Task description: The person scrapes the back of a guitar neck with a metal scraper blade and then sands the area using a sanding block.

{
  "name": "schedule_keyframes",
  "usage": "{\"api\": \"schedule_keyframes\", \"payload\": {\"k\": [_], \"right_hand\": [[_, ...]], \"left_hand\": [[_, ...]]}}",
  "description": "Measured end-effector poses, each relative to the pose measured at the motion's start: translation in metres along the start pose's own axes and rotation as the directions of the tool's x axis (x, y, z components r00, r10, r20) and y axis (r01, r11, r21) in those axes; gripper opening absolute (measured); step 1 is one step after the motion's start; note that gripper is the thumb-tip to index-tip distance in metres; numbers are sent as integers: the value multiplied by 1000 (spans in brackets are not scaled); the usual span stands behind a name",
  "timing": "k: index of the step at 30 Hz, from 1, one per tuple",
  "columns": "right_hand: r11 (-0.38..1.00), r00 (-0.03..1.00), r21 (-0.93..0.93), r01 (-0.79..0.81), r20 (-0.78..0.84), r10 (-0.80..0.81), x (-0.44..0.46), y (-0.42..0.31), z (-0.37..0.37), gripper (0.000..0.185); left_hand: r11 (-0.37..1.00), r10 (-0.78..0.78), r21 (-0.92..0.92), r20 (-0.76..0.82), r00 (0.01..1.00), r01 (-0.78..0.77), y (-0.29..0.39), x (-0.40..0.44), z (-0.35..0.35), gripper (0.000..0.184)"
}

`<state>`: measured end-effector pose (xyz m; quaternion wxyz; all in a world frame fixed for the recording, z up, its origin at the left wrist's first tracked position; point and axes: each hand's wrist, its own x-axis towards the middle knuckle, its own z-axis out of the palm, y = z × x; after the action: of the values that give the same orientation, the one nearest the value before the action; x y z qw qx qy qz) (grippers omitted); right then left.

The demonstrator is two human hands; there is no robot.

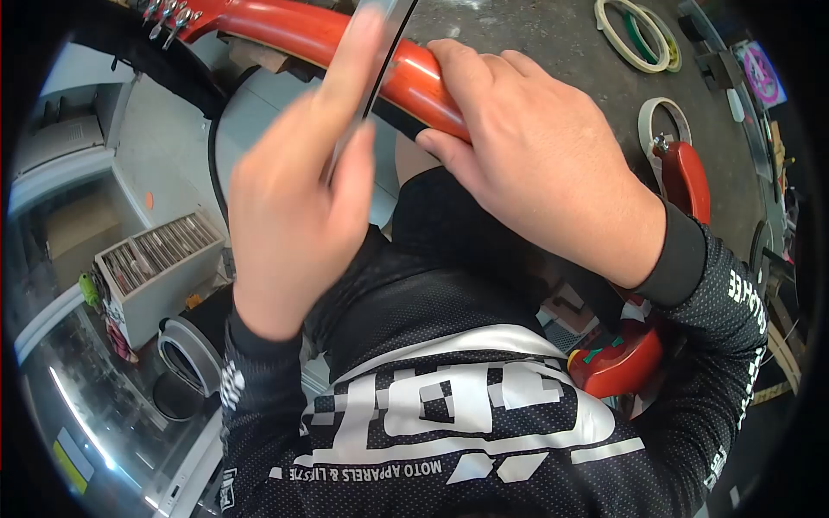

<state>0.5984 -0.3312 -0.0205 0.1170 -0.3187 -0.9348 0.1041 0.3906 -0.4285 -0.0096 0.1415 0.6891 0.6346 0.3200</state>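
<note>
A glossy red guitar neck slants across the top of the head view, its headstock tuners at the upper left. My right hand is wrapped round the neck's lower right end, thumb on the near side. My left hand, blurred by motion, grips a long flat metal strip with a dark edge, the index finger stretched along it. The strip crosses the neck just left of my right hand; its exact kind I cannot make out. Red rounded guitar-body parts show beyond my right forearm, the rest hidden.
Tape rolls lie on the dark work surface at the upper right. A box of slim upright items stands at the left, with a round grey-rimmed container beside it. A glass-fronted case fills the lower left.
</note>
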Motion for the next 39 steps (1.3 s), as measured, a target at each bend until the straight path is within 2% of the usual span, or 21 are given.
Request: {"api": "schedule_keyframes", "payload": {"k": [3,8,12,16,19,23,27,31,33,36,39], "right_hand": [[1000,1000,-6,4,13,-4,0,1,-2,62],[1000,1000,16,-11,-5,11,0,1,-1,63],[1000,1000,-5,-20,16,20,1,-2,-2,63],[1000,1000,3,-12,5,12,1,0,-2,61],[1000,1000,-2,-3,6,3,0,-1,-2,61],[1000,1000,-8,3,12,-3,0,-3,-3,63],[1000,1000,-20,16,-6,-16,1,-3,-1,64],[1000,1000,-10,2,4,-2,1,-4,-1,65],[1000,1000,1,7,5,-7,2,-3,-3,65],[1000,1000,16,7,21,-7,1,-2,-4,74],[999,999,45,7,54,-9,4,-9,-11,82]], "left_hand": [[1000,-27,-9,12,1000,27,-1,16,-1,72],[1000,13,0,44,999,-13,-1,-20,-1,75],[1000,-6,-3,-5,1000,6,-5,12,3,73],[1000,12,24,-18,1000,-11,-7,-29,7,71],[999,37,27,-20,999,-36,-8,-24,6,74],[992,121,48,-111,987,-116,-19,7,12,77],[995,102,11,-118,988,-102,-24,-31,24,77],[997,80,13,-117,990,-79,-19,-1,20,76],[988,157,25,-168,973,-155,-25,4,23,76],[990,141,50,-196,971,-134,-39,-47,38,78],[992,99,-36,-337,936,-118,-55,-93,56,85]]}}
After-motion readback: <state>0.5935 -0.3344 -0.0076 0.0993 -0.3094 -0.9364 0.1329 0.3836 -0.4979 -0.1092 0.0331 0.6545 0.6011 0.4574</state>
